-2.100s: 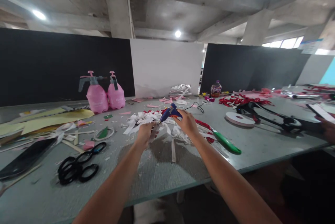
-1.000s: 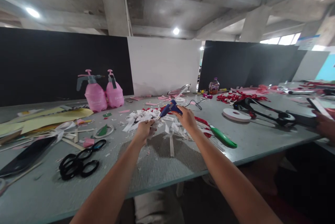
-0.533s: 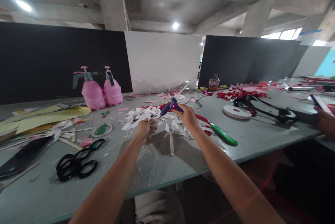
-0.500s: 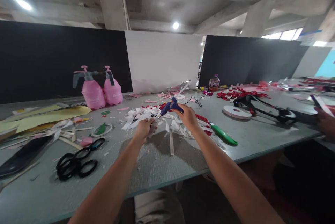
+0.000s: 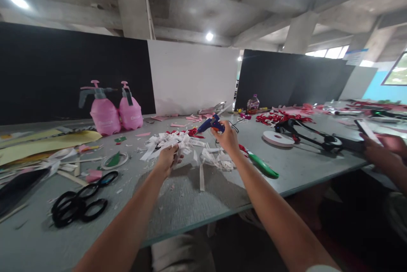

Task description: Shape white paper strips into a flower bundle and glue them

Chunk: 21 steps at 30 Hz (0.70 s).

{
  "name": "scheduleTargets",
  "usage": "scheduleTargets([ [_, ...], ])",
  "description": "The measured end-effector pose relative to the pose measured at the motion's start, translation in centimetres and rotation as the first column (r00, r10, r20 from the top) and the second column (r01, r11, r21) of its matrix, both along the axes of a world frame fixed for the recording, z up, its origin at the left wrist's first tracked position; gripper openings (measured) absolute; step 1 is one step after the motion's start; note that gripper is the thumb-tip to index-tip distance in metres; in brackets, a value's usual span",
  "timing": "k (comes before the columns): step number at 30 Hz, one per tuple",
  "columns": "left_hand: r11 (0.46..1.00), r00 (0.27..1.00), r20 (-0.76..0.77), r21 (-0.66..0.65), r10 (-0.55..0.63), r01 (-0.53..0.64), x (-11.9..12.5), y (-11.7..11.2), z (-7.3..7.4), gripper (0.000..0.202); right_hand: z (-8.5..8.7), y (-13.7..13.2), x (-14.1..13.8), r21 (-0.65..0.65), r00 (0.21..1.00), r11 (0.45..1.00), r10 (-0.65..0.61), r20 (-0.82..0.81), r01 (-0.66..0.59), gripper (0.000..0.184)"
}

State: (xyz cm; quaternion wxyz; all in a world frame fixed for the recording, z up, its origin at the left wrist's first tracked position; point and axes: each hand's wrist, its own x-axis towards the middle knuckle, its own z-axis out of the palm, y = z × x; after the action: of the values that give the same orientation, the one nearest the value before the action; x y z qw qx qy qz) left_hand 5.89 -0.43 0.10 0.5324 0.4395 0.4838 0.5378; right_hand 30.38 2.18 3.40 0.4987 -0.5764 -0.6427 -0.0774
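Note:
My right hand (image 5: 226, 135) is closed around the handle of a blue hot glue gun (image 5: 208, 124). Its nozzle points left and slightly down, above the white scraps and apart from my other hand. My left hand (image 5: 168, 159) is pinched on a bit of white ribbon at the near edge of a heap of white ribbon pieces (image 5: 162, 141); the fingers partly hide it. Between my hands lie more white ribbon strips (image 5: 219, 159), one hanging toward me. Red ribbon (image 5: 192, 132) shows behind the heap. A green-handled tool (image 5: 263, 166) rests right of my right wrist.
Black scissors (image 5: 78, 204) lie at the left, near a white ring-shaped roll (image 5: 115, 161) and yellow sheets (image 5: 63, 142). Two pink spray bottles (image 5: 104, 115) stand behind. To the right are a ribbon spool (image 5: 278, 139), a black strapped device (image 5: 305, 132) and another person's hands (image 5: 381, 149) with a phone.
My right hand has drawn the glue gun up and away from my left fingers, where its nozzle was close. The view has turned slightly right, showing more of the other person's hands.

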Motion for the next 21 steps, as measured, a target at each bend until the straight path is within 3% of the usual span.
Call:
scheduleTargets([
  [4,0.999,0.999,0.032,-0.022,0.038,-0.037,0.1,-0.2,0.2,0.016,3.9,0.1,5.5,-0.020,0.995,0.999,-0.044,0.090,0.045,0.038],
  [7,0.998,0.996,0.067,-0.032,0.057,-0.055,0.2,-0.4,0.7,0.018,7.5,0.3,10.6,0.122,0.944,0.958,-0.277,0.179,0.258,0.039],
  [10,0.997,0.989,0.126,-0.044,0.072,-0.067,0.1,-0.4,1.0,0.018,9.4,1.6,13.8,0.095,0.878,0.905,-0.426,0.217,0.416,0.044],
  [13,0.994,0.982,0.169,-0.074,0.088,-0.077,-0.2,-0.1,1.2,0.017,7.8,4.3,13.8,-0.102,0.869,0.900,-0.372,0.325,0.424,0.045],
  [16,0.989,0.971,0.209,-0.119,0.115,-0.091,-0.5,0.3,1.5,0.014,3.7,7.4,11.4,-0.274,0.881,0.881,-0.263,0.394,0.386,0.042],
  [19,0.981,0.958,0.246,-0.160,0.147,-0.109,-0.9,0.5,1.9,0.013,-0.7,9.6,9.2,-0.350,0.884,0.863,-0.204,0.421,0.365,0.035],
  [21,0.981,0.956,0.253,-0.162,0.150,-0.111,-1.3,0.6,2.1,0.012,-2.6,10.6,8.5,-0.370,0.908,0.877,-0.155,0.390,0.308,0.030],
])
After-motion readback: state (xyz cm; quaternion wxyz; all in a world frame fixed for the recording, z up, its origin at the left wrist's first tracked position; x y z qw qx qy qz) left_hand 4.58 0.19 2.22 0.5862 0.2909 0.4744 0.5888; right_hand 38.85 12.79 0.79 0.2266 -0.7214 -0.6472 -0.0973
